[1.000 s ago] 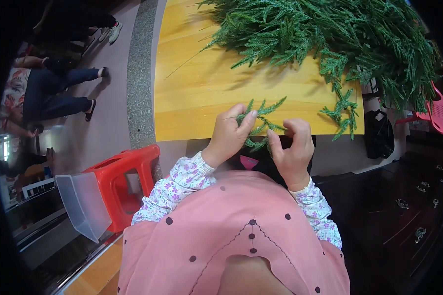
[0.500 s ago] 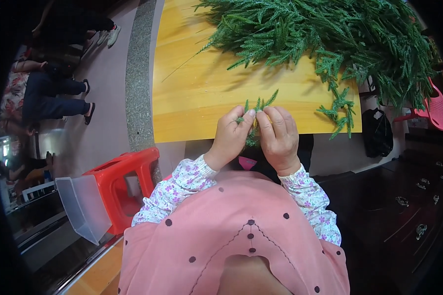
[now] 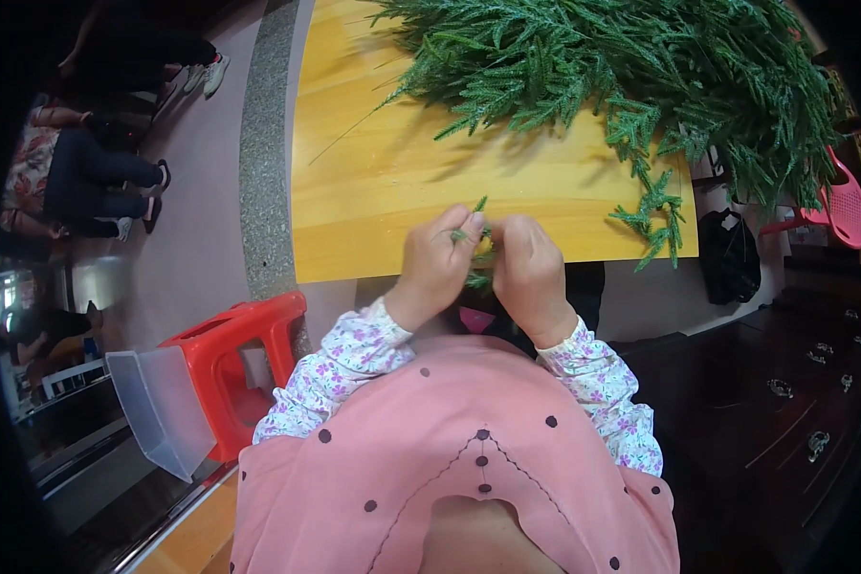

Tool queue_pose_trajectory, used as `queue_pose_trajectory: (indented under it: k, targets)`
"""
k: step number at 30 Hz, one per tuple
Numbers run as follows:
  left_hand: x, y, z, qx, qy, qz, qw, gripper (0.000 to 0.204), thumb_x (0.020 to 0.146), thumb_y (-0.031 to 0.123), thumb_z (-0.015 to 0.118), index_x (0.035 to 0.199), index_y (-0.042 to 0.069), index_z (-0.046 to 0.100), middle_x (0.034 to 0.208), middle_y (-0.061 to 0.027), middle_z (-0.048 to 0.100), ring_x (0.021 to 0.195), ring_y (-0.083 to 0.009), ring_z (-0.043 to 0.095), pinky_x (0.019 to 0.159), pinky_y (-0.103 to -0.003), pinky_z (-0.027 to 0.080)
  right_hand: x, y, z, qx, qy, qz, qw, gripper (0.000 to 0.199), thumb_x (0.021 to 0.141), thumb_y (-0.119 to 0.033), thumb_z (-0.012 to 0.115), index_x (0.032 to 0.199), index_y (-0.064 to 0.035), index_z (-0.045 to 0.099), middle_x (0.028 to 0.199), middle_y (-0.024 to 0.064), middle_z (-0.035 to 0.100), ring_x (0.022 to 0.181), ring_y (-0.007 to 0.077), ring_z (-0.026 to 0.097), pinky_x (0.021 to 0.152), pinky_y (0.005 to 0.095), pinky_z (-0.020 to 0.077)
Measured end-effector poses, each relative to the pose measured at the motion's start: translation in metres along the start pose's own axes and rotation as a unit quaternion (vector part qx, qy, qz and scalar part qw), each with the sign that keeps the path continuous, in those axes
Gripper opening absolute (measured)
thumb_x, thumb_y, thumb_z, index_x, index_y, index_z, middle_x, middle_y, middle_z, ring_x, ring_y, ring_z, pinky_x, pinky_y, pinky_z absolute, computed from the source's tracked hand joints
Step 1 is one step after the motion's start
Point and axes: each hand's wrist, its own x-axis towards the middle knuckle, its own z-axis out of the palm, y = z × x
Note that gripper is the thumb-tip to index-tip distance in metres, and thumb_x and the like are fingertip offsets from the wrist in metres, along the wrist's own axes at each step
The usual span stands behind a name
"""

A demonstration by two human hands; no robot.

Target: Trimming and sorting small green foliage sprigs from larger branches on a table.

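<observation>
Sprig (image 3: 478,278) at the near edge of the yellow table (image 3: 373,206) — pinched by left hand (image 3: 435,258) and right hand (image 3: 532,273), fingertips close together. Greenery pile (image 3: 584,77) lies beyond — on the table.

Tabletop (image 3: 349,196) lies open beyond left hand (image 3: 434,256) until heaped branches (image 3: 584,72) block

On far side of table (image 3: 354,196): heap of branches (image 3: 584,72), past right edge too. At near edge: sprig (image 3: 478,279) between left hand (image 3: 437,256) and right hand (image 3: 528,273). To left: stool (image 3: 204,359), box (image 3: 158,407) beside. To right: bag (image 3: 725,263).
</observation>
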Motion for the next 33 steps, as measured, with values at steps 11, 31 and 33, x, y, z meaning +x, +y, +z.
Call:
queue_pose_trajectory:
  k: [11, 31, 33]
  targets:
    - [0.011, -0.024, -0.017, -0.266, -0.186, -0.019, 0.946, 0.034, 0.096, 0.031, 0.053, 0.078, 0.003, 0.054, 0.071, 0.0003, 0.05, 0.066, -0.0105, 0.048, 0.06, -0.026, 0.038, -0.011, 0.001, -0.009, 0.731, -0.092, 0.318, 0.596, 0.025, 0.081, 0.002, 0.066, 0.085, -0.0069, 0.043, 0.087, 0.0076, 0.06, 0.082, 0.017, 0.062, 0.068, 0.0301, 0.0544]
    - [0.012, -0.012, -0.005, -0.075, -0.129, 0.112, 0.982, 0.031, 0.095, 0.024, 0.055, 0.074, 0.001, 0.055, 0.071, -0.0023, 0.049, 0.066, -0.0126, 0.046, 0.058, -0.026, 0.037, -0.028, 0.008, -0.019, 0.636, 0.017, 0.412, 0.652, 0.023, 0.083, -0.001, 0.063, 0.104, -0.0033, 0.051, 0.081, 0.0089, 0.059, 0.074, 0.0218, 0.06, 0.068, 0.0309, 0.0492]
    - [0.011, -0.011, -0.007, -0.082, -0.135, 0.114, 0.981, 0.032, 0.095, 0.024, 0.055, 0.073, 0.001, 0.055, 0.071, -0.0026, 0.049, 0.066, -0.0131, 0.046, 0.058, -0.026, 0.037, -0.019, 0.005, -0.02, 0.341, 0.036, 0.226, 0.912, 0.017, 0.082, -0.003, 0.064, 0.096, -0.0031, 0.055, 0.077, 0.0097, 0.059, 0.069, 0.0244, 0.059, 0.063, 0.0315, 0.0477]
